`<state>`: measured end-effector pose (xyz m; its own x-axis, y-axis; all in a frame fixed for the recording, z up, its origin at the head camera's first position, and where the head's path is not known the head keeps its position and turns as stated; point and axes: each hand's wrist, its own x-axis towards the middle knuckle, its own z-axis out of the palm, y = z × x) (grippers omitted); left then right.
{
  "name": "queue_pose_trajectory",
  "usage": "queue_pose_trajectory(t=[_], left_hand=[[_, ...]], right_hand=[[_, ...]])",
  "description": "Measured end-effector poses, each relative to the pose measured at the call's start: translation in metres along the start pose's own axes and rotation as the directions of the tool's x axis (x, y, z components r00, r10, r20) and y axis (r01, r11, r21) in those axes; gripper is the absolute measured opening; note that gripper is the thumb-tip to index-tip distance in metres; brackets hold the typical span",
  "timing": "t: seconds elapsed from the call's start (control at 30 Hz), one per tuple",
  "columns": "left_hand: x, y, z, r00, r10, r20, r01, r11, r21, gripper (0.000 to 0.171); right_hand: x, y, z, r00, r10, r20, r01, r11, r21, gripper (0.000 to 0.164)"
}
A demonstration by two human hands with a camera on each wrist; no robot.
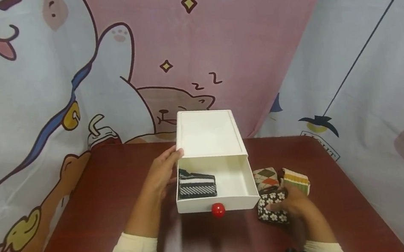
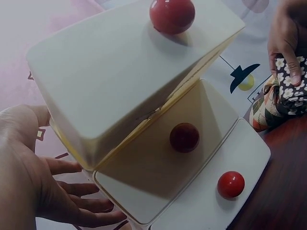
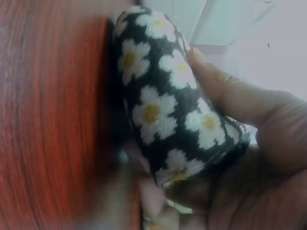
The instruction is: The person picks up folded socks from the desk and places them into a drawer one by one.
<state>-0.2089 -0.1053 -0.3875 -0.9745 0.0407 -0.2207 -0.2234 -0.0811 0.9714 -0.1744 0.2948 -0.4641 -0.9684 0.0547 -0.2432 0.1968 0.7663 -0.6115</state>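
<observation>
A white drawer unit [image 1: 208,131] with red ball knobs stands on the table, its top drawer [image 1: 235,181] pulled out. Inside that drawer, on the left, lies a folded black, white and grey striped sock bundle [image 1: 197,185]. My left hand [image 1: 161,170] rests against the unit's left side, thumb at the top edge and fingers stretched along the wall in the left wrist view. To the right of the drawer, my right hand [image 1: 294,204] grips a folded black sock bundle with white daisies [image 3: 156,105], thumb on one face and fingers underneath.
Beside the daisy bundle lie an argyle sock bundle [image 1: 266,178] and a yellow, green and white striped sock bundle [image 1: 295,179]. The dark red wooden table [image 1: 118,189] meets printed cloth hangings [image 1: 243,30] at its back and sides.
</observation>
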Motion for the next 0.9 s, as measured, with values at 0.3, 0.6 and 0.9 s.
queue_pose_trajectory(t=[0.3, 0.6, 0.9], left_hand=[[0.0, 0.003, 0.001, 1.0, 0.0, 0.007, 0.0, 1.0, 0.006, 0.07], [-0.001, 0.004, 0.001, 1.0, -0.008, 0.01, 0.008, 1.0, 0.01, 0.069], [0.0, 0.001, 0.0, 1.0, 0.001, 0.007, -0.001, 1.0, -0.003, 0.07]], right_hand=[[-0.007, 0.0, -0.007, 1.0, -0.021, 0.002, 0.021, 0.999, -0.032, 0.08], [-0.019, -0.007, -0.014, 0.998, -0.069, 0.002, 0.069, 0.997, -0.032, 0.067], [-0.027, -0.022, -0.026, 0.997, -0.08, -0.006, 0.08, 0.996, -0.03, 0.075]])
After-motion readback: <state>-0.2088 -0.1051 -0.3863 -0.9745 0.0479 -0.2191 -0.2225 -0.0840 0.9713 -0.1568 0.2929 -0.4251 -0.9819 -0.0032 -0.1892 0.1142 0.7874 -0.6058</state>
